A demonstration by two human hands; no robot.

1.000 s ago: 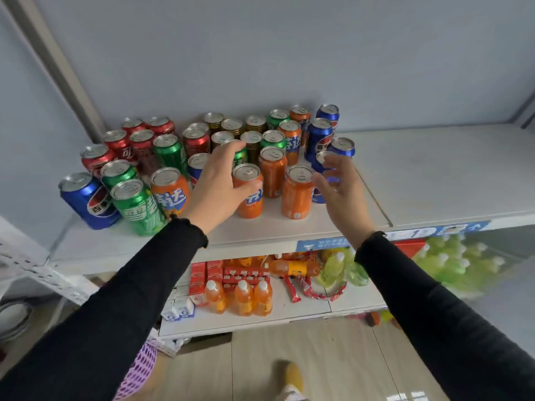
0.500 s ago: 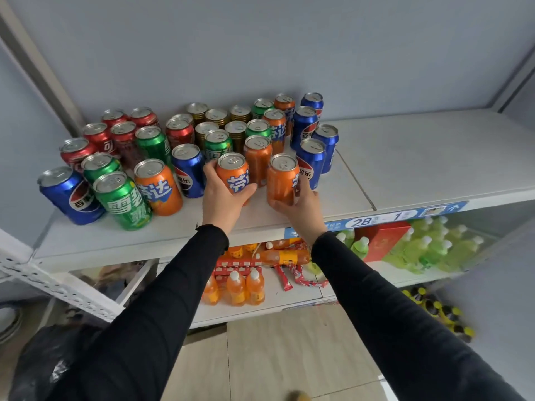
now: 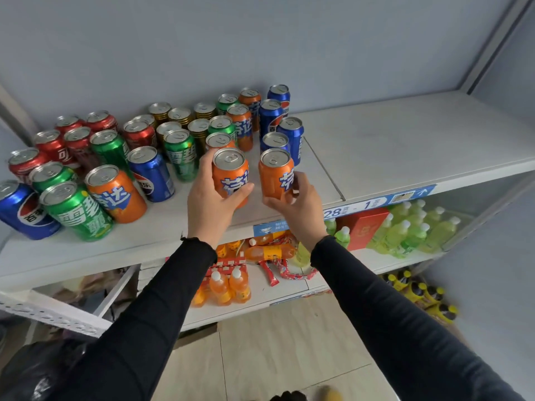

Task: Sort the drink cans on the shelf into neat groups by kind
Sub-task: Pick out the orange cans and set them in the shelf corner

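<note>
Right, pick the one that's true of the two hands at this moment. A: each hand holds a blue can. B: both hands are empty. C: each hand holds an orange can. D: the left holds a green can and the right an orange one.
C: the left hand grips one orange can and the right hand grips another orange can, both upright above the shelf.

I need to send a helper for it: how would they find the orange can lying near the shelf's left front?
On the white upper shelf, go to the leaning cans at the left front. The orange can sits between a green can and a blue can. It is the only orange one there; no hand touches it.
</note>
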